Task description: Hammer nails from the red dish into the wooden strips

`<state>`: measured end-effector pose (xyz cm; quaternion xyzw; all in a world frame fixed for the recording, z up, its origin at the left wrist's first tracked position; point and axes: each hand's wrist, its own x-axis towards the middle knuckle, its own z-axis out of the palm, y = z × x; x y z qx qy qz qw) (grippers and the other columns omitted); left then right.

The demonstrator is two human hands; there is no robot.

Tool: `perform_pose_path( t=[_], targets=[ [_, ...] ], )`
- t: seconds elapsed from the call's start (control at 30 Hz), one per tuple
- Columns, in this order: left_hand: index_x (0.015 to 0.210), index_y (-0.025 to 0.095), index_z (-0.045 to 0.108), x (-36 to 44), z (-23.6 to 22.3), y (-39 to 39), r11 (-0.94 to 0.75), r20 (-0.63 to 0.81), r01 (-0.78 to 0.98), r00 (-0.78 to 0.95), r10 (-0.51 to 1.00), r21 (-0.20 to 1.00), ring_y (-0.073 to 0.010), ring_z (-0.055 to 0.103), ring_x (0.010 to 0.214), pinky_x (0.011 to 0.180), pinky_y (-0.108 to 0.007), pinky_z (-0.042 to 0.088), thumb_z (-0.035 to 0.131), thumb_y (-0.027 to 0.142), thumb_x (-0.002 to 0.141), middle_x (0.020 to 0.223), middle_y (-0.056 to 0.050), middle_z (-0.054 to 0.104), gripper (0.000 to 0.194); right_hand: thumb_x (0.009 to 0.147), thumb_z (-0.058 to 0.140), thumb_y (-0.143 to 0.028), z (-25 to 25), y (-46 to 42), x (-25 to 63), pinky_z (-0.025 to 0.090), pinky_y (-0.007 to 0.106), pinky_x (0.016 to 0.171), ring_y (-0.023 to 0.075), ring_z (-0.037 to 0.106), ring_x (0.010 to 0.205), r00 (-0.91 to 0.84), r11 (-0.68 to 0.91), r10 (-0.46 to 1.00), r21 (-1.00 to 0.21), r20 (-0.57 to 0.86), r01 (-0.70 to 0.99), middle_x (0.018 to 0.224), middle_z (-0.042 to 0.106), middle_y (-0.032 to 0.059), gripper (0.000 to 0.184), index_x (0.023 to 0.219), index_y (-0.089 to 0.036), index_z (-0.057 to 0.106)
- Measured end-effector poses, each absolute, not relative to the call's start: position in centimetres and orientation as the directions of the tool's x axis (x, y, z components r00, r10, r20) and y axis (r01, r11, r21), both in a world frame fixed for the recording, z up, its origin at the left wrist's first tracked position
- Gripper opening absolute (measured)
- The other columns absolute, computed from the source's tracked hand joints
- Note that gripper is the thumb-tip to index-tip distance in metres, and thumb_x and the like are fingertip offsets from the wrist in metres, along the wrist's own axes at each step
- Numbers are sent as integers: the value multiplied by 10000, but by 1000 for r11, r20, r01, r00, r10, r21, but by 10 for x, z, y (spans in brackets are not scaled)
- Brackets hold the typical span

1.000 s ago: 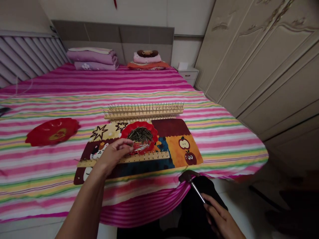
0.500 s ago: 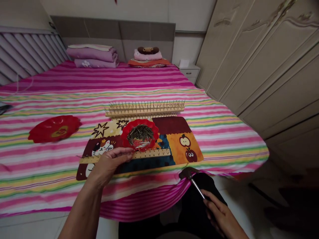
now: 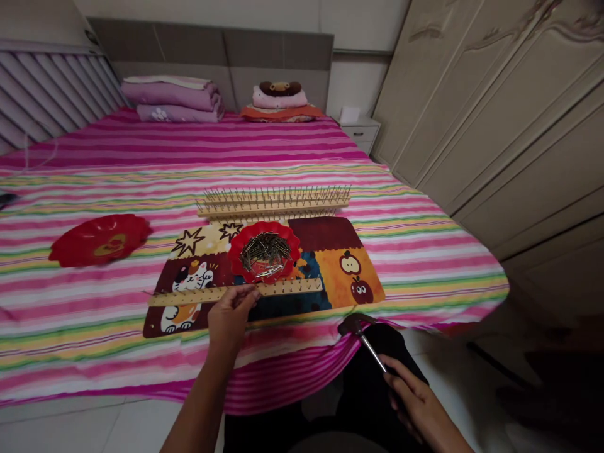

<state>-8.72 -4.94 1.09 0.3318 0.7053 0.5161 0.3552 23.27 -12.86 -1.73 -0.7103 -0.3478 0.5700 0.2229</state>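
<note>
Both forearms rise from the lower edge. Bent at the wrist, the left hand [image 3: 231, 321] lies palm down at the middle of a wooden strip [image 3: 290, 288], thumb and fingertips drawn together; whether they pinch a nail, I cannot tell. Low at the right, the right hand [image 3: 408, 390] curls around the handle of a hammer [image 3: 372, 353], whose head sits by the bed's edge, above a dark-clothed leg.

A wide bed [image 3: 425, 251] with a striped cover fills the view, a pale panelled wardrobe [image 3: 472, 138] on its right and a grey headboard [image 3: 212, 56] behind. Folded purple bedding [image 3: 172, 97] lies at the far end. Nearer is a patterned mat [image 3: 325, 236], bearing the strip along its near side. Nail-studded boards [image 3: 274, 206] lie just beyond; a red dish [image 3: 293, 242] on the mat holds loose nails [image 3: 267, 248].
</note>
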Motion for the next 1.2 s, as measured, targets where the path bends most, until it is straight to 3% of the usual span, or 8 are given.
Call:
perform_pose_path(
  t=[0.3, 0.5, 0.73, 0.83, 1.0, 1.1, 1.2],
  targets=[
    [817, 242, 673, -76, 18, -48, 312, -72, 341, -563, 823, 887, -154, 651, 765, 751, -253, 488, 634, 381, 687, 770, 28, 719, 194, 689, 472, -549, -17, -128, 233, 165, 175, 319, 58, 285, 315, 80, -646, 756, -719, -650, 258, 491, 415, -89, 659, 1236, -181, 492],
    [861, 241, 671, -75, 13, -48, 313, -40, 426, -539, 842, 849, -164, 643, 803, 790, -266, 473, 598, 377, 723, 833, 14, 718, 207, 702, 466, -588, -28, -130, 238, 164, 190, 338, 71, 289, 333, 89, -625, 774, -732, -627, 271, 502, 420, -77, 683, 1256, -189, 487],
    [781, 226, 657, -77, 0, -46, 132, 169, 567, -447, 878, 813, -166, 621, 826, 805, -276, 460, 549, 349, 754, 835, -14, 688, 166, 701, 480, -699, -25, -140, 229, 266, 220, 422, 107, 362, 458, 29, -485, 864, -816, -502, 315, 513, 363, -61, 757, 1242, -174, 549],
    [757, 223, 643, -77, -1, -46, 86, 218, 595, -419, 881, 799, -163, 612, 814, 806, -281, 457, 536, 328, 768, 815, -18, 674, 151, 797, 412, -648, 4, -133, 210, 287, 214, 434, 109, 376, 484, -103, -365, 900, -862, -423, 353, 553, 397, -44, 690, 1286, -173, 519],
    [747, 225, 616, -76, -6, -47, 44, 242, 611, -377, 894, 791, -163, 602, 834, 811, -284, 452, 526, 304, 782, 823, -24, 665, 125, 899, 379, -463, 54, -101, 169, 394, 202, 500, 108, 437, 492, -362, -28, 911, -906, -197, 422, 561, 477, -37, 522, 1333, -190, 479],
    [751, 226, 607, -77, -10, -48, 10, 272, 625, -353, 895, 781, -162, 597, 832, 787, -278, 456, 512, 302, 796, 822, -27, 656, 129, 922, 374, -359, 70, -82, 146, 487, 233, 702, 142, 593, 706, -429, 183, 903, -880, -26, 439, 768, 638, 21, 445, 1317, -189, 489],
    [764, 228, 610, -78, -13, -49, 2, 289, 659, -332, 898, 752, -164, 593, 835, 774, -271, 454, 499, 292, 811, 828, -32, 653, 136, 929, 355, -296, 75, -71, 129, 481, 290, 863, 180, 622, 955, -481, 321, 873, -837, 81, 443, 1038, 664, 83, 429, 1328, -180, 466]
  ],
)
